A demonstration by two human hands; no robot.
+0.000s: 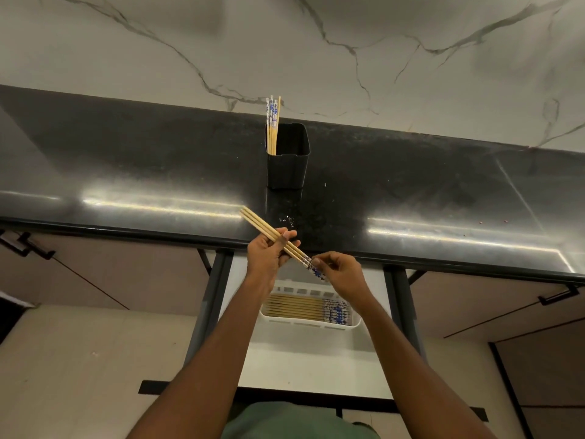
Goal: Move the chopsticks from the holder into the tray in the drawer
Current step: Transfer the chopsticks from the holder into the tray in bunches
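A black square holder (287, 166) stands on the dark counter with a few bamboo chopsticks (273, 125) leaning in its left corner, their blue-and-white patterned ends up. Both hands hold a small bunch of chopsticks (259, 224) slanted above the counter's front edge. My left hand (269, 255) grips the plain shafts at the middle. My right hand (340, 274) pinches the patterned ends. Below them, the white tray (311, 326) in the open drawer (313, 365) holds several chopsticks lying side by side, patterned ends to the right.
The glossy black counter (126, 172) runs across the view under a marble wall. Closed cabinet fronts with black handles (30, 247) flank the drawer. The drawer's white floor in front of the tray is bare. My green shirt shows at the bottom.
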